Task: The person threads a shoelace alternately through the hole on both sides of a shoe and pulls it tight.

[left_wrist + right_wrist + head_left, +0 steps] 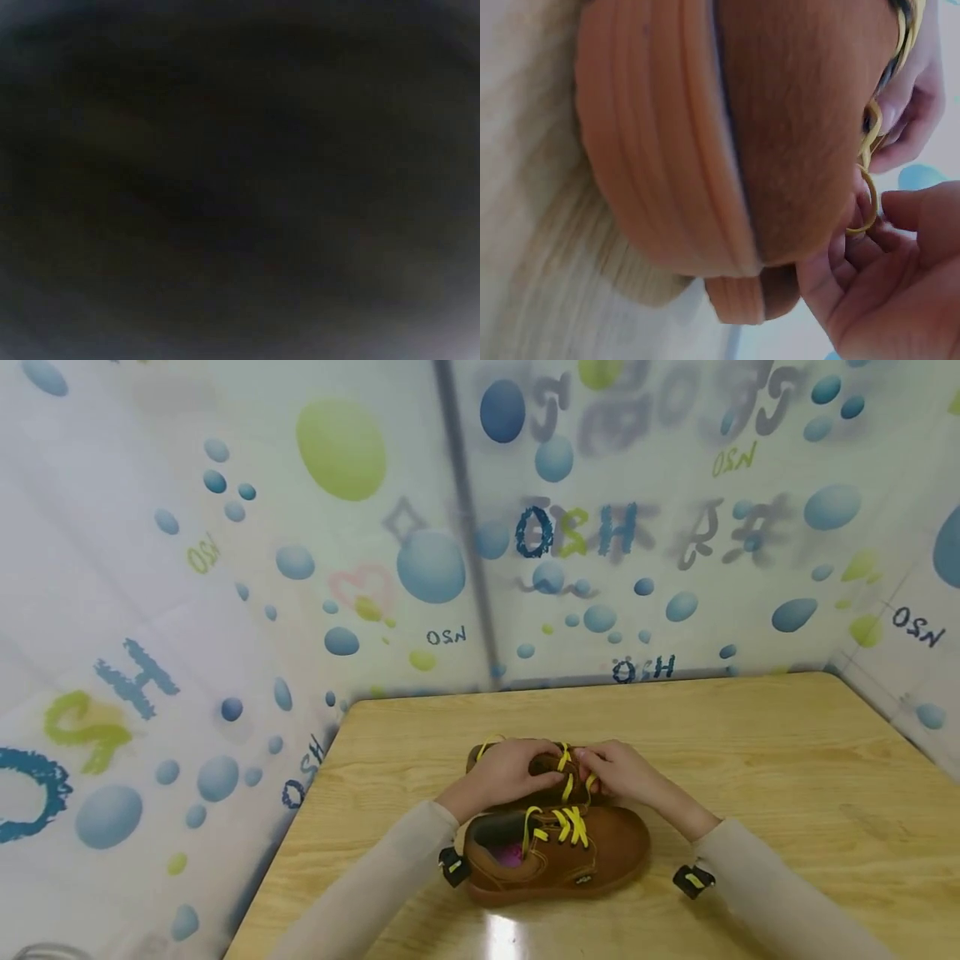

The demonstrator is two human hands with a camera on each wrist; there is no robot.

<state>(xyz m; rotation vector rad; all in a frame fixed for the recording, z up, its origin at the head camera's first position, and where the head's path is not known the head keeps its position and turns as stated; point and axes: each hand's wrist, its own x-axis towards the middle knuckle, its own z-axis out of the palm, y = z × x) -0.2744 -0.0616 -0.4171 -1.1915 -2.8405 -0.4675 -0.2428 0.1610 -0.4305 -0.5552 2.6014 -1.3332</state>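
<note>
Two brown lace-up shoes lie side by side, toes to the right. My left hand (513,770) is over the far shoe (577,792), thumb across its opening and fingers at the lacing, pinching the yellow shoelace (567,787). From the other side my right hand (618,767) reaches in, fingertips curled at a hanging loop of that lace. The right wrist view shows the loop (871,202) at the right hand's fingers (840,259). Nearer the camera sits the other shoe (626,847), its yellow lace (573,828) threaded across the front. The left wrist view is dark.
Both shoes stand on a light wooden table (787,760). Behind it and to the left are white walls (247,410) printed with blue and green drops. Small black devices (693,881) are strapped at both wrists, the left one right beside the near shoe's heel.
</note>
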